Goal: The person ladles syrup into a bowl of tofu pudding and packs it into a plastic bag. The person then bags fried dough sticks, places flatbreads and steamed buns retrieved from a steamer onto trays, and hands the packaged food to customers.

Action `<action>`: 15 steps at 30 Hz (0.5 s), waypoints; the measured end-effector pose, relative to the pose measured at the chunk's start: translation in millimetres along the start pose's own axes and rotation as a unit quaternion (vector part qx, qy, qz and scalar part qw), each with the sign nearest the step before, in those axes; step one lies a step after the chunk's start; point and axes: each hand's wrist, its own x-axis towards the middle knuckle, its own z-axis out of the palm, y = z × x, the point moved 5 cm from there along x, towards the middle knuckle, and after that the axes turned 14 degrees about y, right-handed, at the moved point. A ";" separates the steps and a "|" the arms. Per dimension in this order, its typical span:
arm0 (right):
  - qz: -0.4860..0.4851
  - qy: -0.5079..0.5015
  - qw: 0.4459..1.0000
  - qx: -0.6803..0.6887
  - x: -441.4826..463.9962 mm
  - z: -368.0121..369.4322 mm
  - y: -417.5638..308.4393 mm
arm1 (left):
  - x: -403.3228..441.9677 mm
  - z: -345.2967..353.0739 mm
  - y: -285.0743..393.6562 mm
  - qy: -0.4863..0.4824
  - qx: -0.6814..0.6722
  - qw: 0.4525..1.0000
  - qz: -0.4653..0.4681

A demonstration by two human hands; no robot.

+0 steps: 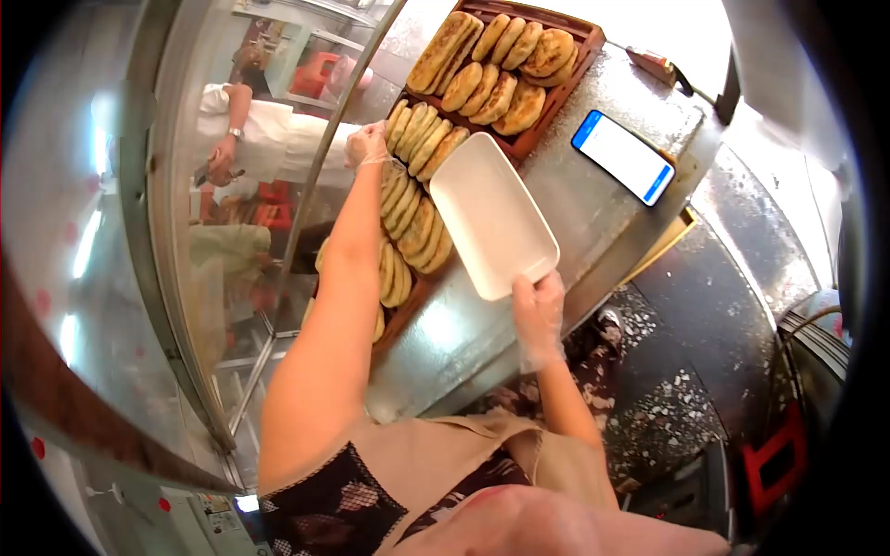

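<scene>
In a clear plastic glove, my right hand (540,315) grips the near end of a shallow white tray (496,218), thumb on top. The tray is tilted over the counter and has nothing in it. My left hand (368,145), also gloved, is beside the far left edge of the flatbreads (428,139), near the glass. Its fingers are curled, and anything inside them is hidden. Rows of browned, round flatbreads fill the display beneath my left arm. Behind them a brown wooden tray (527,146) holds longer and round browned breads (501,97).
A phone (623,157) with a lit screen lies on the metal counter (445,324) to the right. Framed glass (320,176) stands on the left, with a person in white (278,139) beyond it. A red stool-like object (774,459) is on the floor at the lower right.
</scene>
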 end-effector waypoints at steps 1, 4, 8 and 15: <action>0.004 -0.001 1.000 0.007 7.6 1.6 2.2 | 3.2 6.8 0.9 -0.024 -0.003 0.999 -0.034; 0.031 -0.010 0.999 0.021 21.4 0.9 3.3 | 5.5 24.0 -0.8 -0.017 0.038 0.999 -0.011; 0.050 -0.016 0.998 0.030 34.5 3.9 2.0 | 9.2 34.6 2.0 0.017 0.112 0.979 0.168; 0.005 -0.039 0.998 0.044 32.5 22.9 -7.3 | 18.6 0.7 10.4 0.072 0.218 0.938 0.260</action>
